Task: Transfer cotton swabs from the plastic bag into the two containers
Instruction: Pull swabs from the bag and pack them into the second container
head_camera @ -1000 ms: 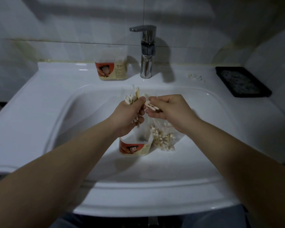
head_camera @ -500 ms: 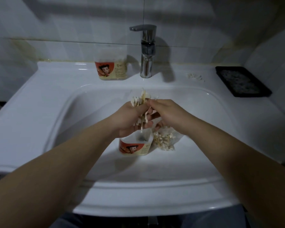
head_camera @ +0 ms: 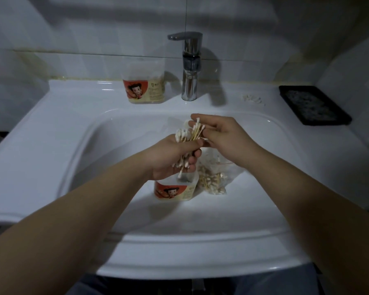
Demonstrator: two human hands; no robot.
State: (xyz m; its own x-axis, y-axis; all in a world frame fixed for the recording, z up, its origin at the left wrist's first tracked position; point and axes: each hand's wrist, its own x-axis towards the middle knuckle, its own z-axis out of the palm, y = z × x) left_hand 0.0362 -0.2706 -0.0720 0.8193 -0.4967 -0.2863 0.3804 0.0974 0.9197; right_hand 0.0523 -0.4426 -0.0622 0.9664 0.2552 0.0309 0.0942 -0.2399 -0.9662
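My left hand (head_camera: 175,156) grips a bundle of cotton swabs (head_camera: 186,135) upright, white tips sticking out above and below the fist. My right hand (head_camera: 224,137) touches the bundle's top ends with its fingertips, fingers curled over them. Just below the left hand, in the sink basin, stands a clear container (head_camera: 176,189) with a red cartoon label. Beside it on the right lies the plastic bag (head_camera: 213,177) with more swabs inside. A second labelled container (head_camera: 145,88) stands on the ledge left of the faucet.
The white sink (head_camera: 51,135) fills the view. A chrome faucet (head_camera: 190,67) rises at the back centre. A black tray (head_camera: 313,105) lies on the right ledge, with a few loose white bits (head_camera: 251,98) beside it. Tiled walls stand behind.
My left hand has lowered the swab bundle slightly toward the basin container. My right hand has shifted from the bundle's side to its top ends.
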